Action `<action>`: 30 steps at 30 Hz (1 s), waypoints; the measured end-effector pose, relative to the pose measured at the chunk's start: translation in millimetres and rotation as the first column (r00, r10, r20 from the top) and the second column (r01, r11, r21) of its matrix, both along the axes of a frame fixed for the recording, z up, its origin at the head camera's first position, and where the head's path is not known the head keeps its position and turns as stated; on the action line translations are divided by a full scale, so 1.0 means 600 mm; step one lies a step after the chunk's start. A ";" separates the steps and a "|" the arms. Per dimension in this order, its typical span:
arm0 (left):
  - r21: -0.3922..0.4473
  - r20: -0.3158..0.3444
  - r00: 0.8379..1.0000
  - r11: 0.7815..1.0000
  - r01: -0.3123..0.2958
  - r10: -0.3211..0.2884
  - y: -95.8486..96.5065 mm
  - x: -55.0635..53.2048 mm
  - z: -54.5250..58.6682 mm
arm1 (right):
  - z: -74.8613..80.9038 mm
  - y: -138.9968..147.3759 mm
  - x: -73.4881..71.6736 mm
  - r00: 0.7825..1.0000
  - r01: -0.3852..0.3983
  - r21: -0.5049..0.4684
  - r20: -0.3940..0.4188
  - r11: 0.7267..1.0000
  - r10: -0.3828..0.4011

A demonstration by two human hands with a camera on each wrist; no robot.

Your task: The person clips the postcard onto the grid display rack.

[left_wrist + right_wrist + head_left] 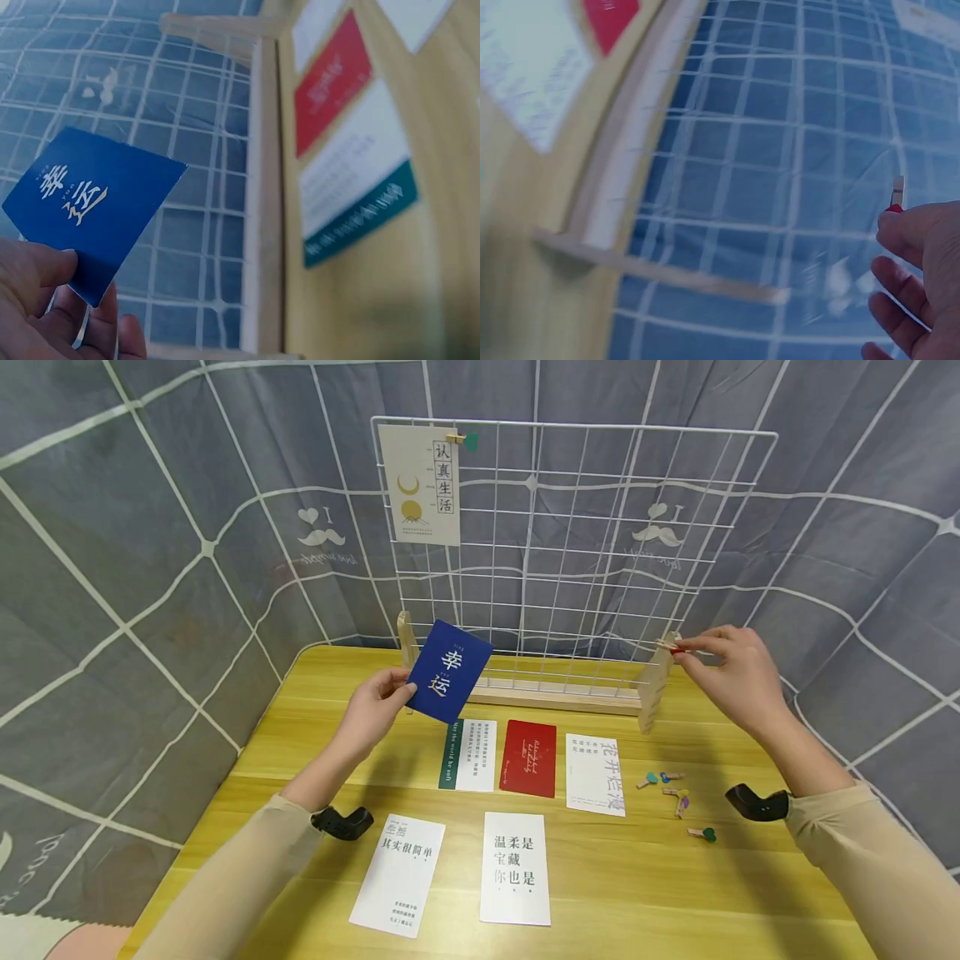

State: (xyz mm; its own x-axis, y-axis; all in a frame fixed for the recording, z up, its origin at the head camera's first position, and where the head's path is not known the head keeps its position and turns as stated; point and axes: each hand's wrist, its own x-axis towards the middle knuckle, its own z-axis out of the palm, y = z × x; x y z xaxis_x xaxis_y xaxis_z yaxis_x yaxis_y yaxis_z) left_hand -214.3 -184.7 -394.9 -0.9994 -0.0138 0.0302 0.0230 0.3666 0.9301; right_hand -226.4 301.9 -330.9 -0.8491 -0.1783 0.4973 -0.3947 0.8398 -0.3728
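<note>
My left hand [373,708] pinches a blue card [450,672] by its lower left edge, thumb in front, raised over the table before the wire grid. White and gold characters face me on it. At the right, my right hand [731,672] holds a small wooden clip [898,195] with a red decoration between thumb and fingertips, close to the grid stand's right wooden foot [656,681]. The white wire grid panel [555,552] stands upright in its wooden base. A white card [420,485] hangs at its upper left, under a clip with a green heart [470,442].
On the table [622,893] lie a green-and-white card [474,756], a red card [528,758], a white card [595,775] and two more white cards [397,875] nearer me. Several small clips [678,793] are scattered at the right. A grey checked curtain [187,568] surrounds the table.
</note>
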 end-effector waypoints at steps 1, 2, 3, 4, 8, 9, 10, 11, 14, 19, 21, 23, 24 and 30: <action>0.023 -0.012 1.000 1.000 -0.003 0.003 0.005 -0.004 0.006 | 0.011 -0.007 -0.003 1.000 -0.006 0.004 -0.006 1.000 0.006; 0.035 -0.022 1.000 0.999 -0.005 0.006 0.010 -0.008 0.013 | 0.022 -0.014 -0.008 1.000 -0.012 0.007 -0.013 1.000 0.012; 0.043 -0.032 0.999 0.999 -0.009 0.010 0.015 -0.011 0.020 | 0.033 -0.022 -0.011 1.000 -0.019 0.011 -0.017 1.000 0.019; 0.049 -0.043 0.999 0.999 -0.009 0.011 0.020 -0.015 0.026 | 0.043 -0.030 -0.015 0.999 -0.025 0.016 -0.023 1.000 0.025; 0.070 -0.098 0.995 0.998 -0.002 0.008 0.040 -0.029 0.052 | 0.082 -0.060 -0.030 0.998 -0.043 0.037 -0.054 0.998 0.045; 0.076 -0.109 0.994 0.997 0.002 0.006 0.045 -0.032 0.059 | 0.091 -0.067 -0.034 0.997 -0.049 0.040 -0.062 0.998 0.051; 0.081 -0.119 0.993 0.997 0.006 0.004 0.050 -0.036 0.064 | 0.099 -0.075 -0.037 0.996 -0.050 0.043 -0.068 0.998 0.053; 0.087 -0.129 0.992 0.996 0.007 0.004 0.055 -0.039 0.070 | 0.106 -0.081 -0.041 0.996 -0.051 0.048 -0.071 0.998 0.055; 0.107 -0.145 0.989 0.994 0.008 0.008 0.069 -0.048 0.085 | 0.126 -0.101 -0.052 0.995 -0.058 0.054 -0.079 0.997 0.062; 0.155 -0.142 0.989 0.988 -0.004 0.026 0.089 -0.064 0.105 | 0.153 -0.131 -0.070 0.994 -0.058 0.046 -0.085 0.997 0.062; 0.181 -0.140 0.990 0.983 -0.005 0.031 0.098 -0.070 0.113 | 0.162 -0.142 -0.077 0.995 -0.053 0.046 -0.080 0.998 0.056; 0.208 -0.144 0.989 0.978 -0.006 0.036 0.106 -0.076 0.122 | 0.172 -0.152 -0.083 0.996 -0.043 0.057 -0.076 0.997 0.047; 0.220 -0.149 0.988 0.976 -0.006 0.039 0.110 -0.079 0.127 | 0.177 -0.156 -0.086 0.996 -0.038 0.063 -0.075 0.997 0.043; 0.252 -0.179 0.981 0.968 -0.024 0.071 0.132 -0.094 0.154 | 0.205 -0.178 -0.099 0.997 -0.015 0.084 -0.070 0.996 0.021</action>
